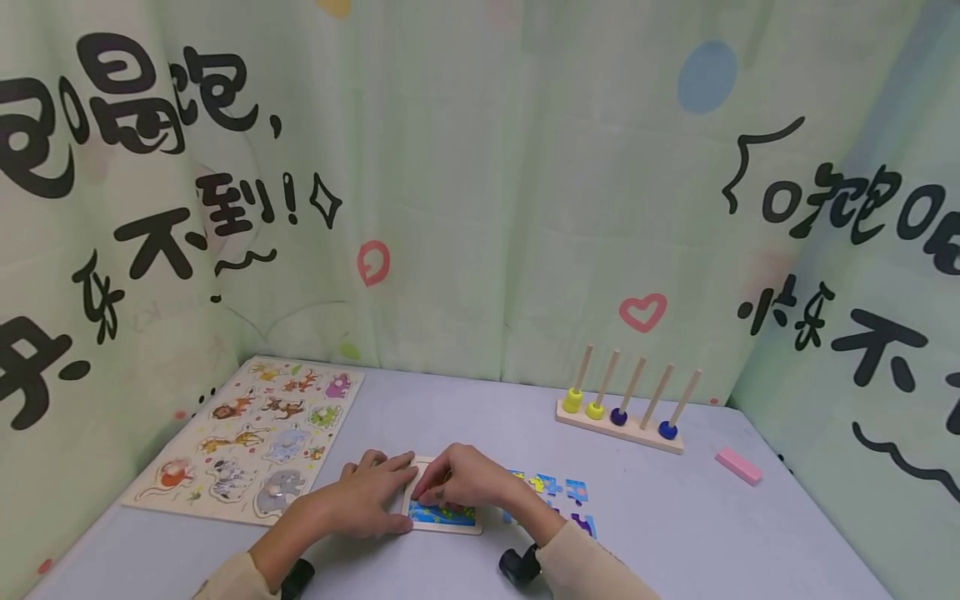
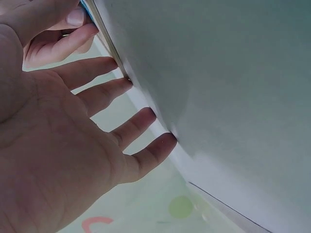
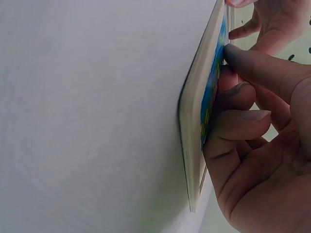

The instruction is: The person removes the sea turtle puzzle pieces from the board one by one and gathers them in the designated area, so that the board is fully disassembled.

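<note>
A small jigsaw board (image 1: 444,528) with a pale wooden frame and a blue printed picture lies on the table. My left hand (image 1: 367,497) is spread beside it, fingers fairly straight, with fingertips (image 2: 124,80) at the frame's edge in the left wrist view. My right hand (image 1: 468,475) is over the board, fingers bent down onto the blue picture. In the right wrist view one fingertip (image 3: 232,52) is right at the picture while other fingers are curled against it. I cannot tell whether a piece is between them. Part of the board is hidden by the right hand.
Loose jigsaw pieces (image 1: 576,490) lie right of the board, partly behind the right forearm. A large animal puzzle board (image 1: 247,425) lies at left. Farther back right stand a peg stand with beads (image 1: 618,423) and a pink block (image 1: 738,467). Curtains (image 1: 450,208) enclose the table.
</note>
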Tool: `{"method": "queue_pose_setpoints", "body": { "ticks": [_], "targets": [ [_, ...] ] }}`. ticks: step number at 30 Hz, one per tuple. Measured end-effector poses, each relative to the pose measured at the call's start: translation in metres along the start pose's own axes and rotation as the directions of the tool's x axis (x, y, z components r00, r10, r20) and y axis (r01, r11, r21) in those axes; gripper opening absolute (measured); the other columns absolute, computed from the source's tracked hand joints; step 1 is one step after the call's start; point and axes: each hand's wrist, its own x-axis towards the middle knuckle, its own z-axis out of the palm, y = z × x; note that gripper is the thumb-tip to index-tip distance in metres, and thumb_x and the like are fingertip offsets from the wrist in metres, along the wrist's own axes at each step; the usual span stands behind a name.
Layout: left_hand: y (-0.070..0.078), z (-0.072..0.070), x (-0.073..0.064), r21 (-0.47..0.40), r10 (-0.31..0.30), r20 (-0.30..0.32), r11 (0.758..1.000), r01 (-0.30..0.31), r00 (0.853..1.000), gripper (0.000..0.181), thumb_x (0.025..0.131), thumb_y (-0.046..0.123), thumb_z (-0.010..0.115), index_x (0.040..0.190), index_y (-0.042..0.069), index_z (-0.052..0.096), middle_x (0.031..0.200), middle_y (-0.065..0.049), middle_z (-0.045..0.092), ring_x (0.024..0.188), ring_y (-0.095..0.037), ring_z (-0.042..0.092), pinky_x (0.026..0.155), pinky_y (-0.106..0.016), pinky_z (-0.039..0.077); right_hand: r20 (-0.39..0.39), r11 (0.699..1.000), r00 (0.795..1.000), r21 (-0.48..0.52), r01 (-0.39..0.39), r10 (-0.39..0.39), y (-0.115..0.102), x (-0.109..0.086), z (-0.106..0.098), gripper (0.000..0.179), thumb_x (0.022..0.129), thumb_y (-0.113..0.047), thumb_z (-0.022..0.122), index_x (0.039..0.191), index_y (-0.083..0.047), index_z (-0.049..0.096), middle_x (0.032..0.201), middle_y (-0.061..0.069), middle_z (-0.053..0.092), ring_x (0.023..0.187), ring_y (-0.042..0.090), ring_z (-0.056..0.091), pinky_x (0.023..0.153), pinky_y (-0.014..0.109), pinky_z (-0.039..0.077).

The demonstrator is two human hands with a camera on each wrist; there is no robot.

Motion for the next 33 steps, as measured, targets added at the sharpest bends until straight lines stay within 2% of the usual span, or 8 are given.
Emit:
{"method": "queue_pose_setpoints", "body": {
  "ticks": [9, 17, 28, 33],
  "targets": [
    [0.0027, -0.001, 0.0002, 0.01, -0.02, 0.005, 1.0, 0.02, 1.0, 0.073, 0.091, 0.038, 0.083, 0.154, 0.013, 0.056, 0.171, -0.005, 0.04, 0.148, -0.032, 0.037, 0.118, -0.064, 0.031, 0.003, 1.0, 1.0, 0.013, 0.002, -0.002, -0.0006, -0.0024, -0.0001, 0.008, 0.096, -0.006, 0.077, 0.099, -0.007, 0.085, 0.091, 0.007, 0.08, 0.065, 0.008, 0.057, 0.059, 0.018, 0.046],
    [0.0026, -0.0013, -0.0001, 0.02, -0.02, 0.006, 1.0, 0.02, 1.0, 0.073, 0.091, 0.038, 0.082, 0.154, 0.013, 0.055, 0.171, -0.005, 0.04, 0.15, -0.034, 0.036, 0.118, -0.066, 0.032, 0.006, 1.0, 1.0, 0.016, 0.005, -0.005, 0.0026, -0.0016, -0.0005, 0.009, 0.097, -0.009, 0.076, 0.099, -0.01, 0.085, 0.088, -0.001, 0.078, 0.061, 0.006, 0.055, 0.058, 0.018, 0.045],
    [0.0022, -0.0009, 0.0008, 0.018, -0.03, 0.007, 0.999, 0.03, 1.0, 0.073, 0.091, 0.038, 0.083, 0.154, 0.015, 0.056, 0.172, -0.004, 0.04, 0.151, -0.035, 0.035, 0.119, -0.066, 0.031, 0.017, 1.0, 1.0, 0.018, 0.016, -0.016, 0.0004, -0.0025, 0.0, 0.011, 0.098, -0.008, 0.075, 0.102, -0.008, 0.084, 0.093, 0.004, 0.079, 0.067, 0.007, 0.056, 0.06, 0.018, 0.044],
    [-0.0026, 0.0018, 0.0042, 0.016, -0.014, 0.014, 1.0, 0.014, 1.0, 0.074, 0.091, 0.041, 0.081, 0.155, 0.015, 0.055, 0.172, -0.005, 0.039, 0.152, -0.036, 0.034, 0.119, -0.069, 0.03, 0.017, 0.999, 1.0, 0.043, -0.004, 0.003, -0.0007, -0.003, 0.0009, 0.011, 0.098, -0.008, 0.074, 0.103, -0.008, 0.084, 0.095, 0.007, 0.079, 0.071, 0.01, 0.056, 0.062, 0.02, 0.043]
  ]
}}
